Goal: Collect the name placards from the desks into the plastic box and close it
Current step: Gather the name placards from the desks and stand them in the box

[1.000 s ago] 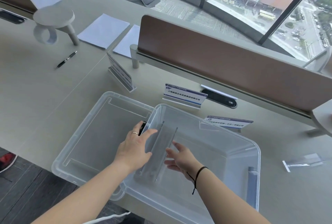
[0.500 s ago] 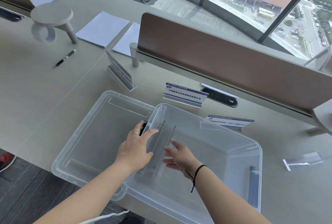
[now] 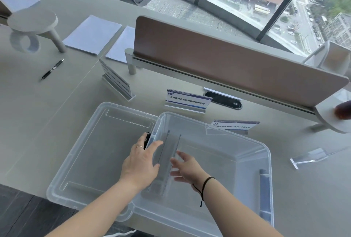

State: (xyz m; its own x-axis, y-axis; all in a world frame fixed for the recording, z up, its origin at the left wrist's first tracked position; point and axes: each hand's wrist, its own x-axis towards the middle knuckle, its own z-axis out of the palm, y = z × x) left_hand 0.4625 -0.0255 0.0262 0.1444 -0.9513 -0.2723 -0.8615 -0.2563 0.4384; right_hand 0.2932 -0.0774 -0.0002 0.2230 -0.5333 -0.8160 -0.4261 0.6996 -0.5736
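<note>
Placard (image 3: 168, 160) lies in box (image 3: 247, 170) between left hand (image 3: 140, 164) and right hand (image 3: 187, 168)

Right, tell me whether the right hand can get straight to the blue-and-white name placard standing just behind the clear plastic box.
Probably yes. The right hand is open inside the clear plastic box, and the blue-and-white name placard stands past its far rim with bare desk between.

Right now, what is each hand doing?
Left hand: open, fingers resting on the clear placard in the box.
Right hand: open, holding nothing.
</note>
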